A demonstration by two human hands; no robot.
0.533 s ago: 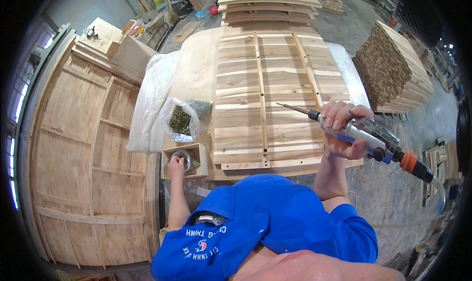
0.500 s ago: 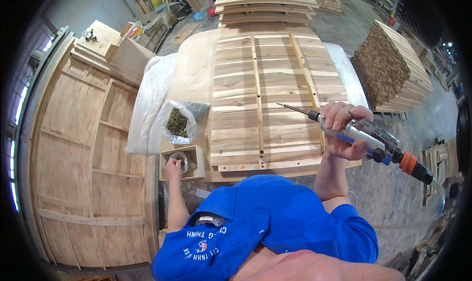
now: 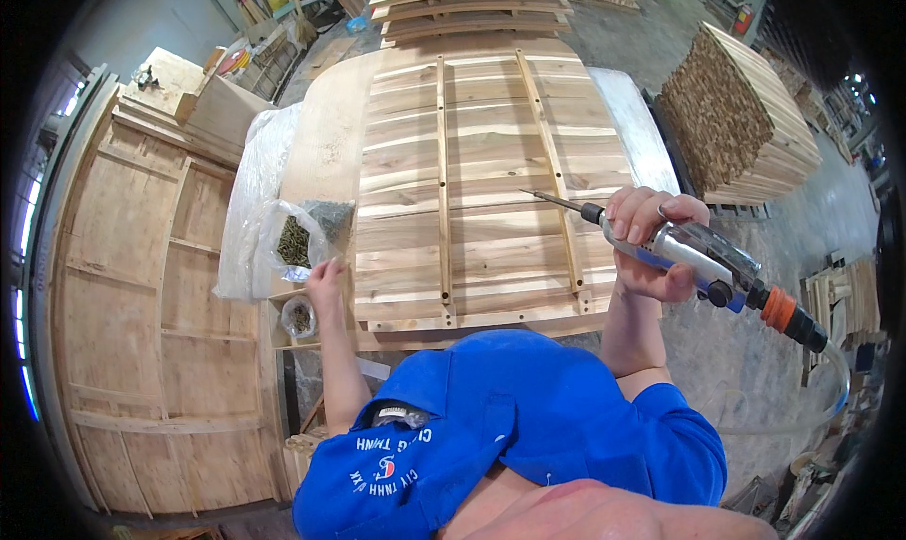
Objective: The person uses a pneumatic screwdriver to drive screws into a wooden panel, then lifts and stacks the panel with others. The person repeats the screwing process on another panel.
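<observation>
My right hand (image 3: 653, 243) is wrapped round a silver air screwdriver (image 3: 698, 260), its long thin bit pointing left above the slatted wooden panel (image 3: 491, 200). An orange collar and a clear hose trail from the tool's rear end. My left hand (image 3: 326, 280) is closed, fingertips together, over the right side of a small wooden box (image 3: 276, 325); whatever is in the fingers is too small to make out. Inside that box sits a small plastic bag of screws (image 3: 300, 319). A larger clear bag of screws (image 3: 294, 242) lies open just beyond it. Two battens with dark holes run along the panel.
More slatted panels (image 3: 477, 13) are piled at the far end. A stack of wood pieces (image 3: 722, 115) stands at the right. Wrapped plastic film (image 3: 255, 195) lies beside the bags, and a large framed plywood board (image 3: 123, 285) fills the left.
My left hand has come up out of the small box and moved toward the panel. The view has shifted, so the panel sits further left. The right hand keeps its hold on the screwdriver.
</observation>
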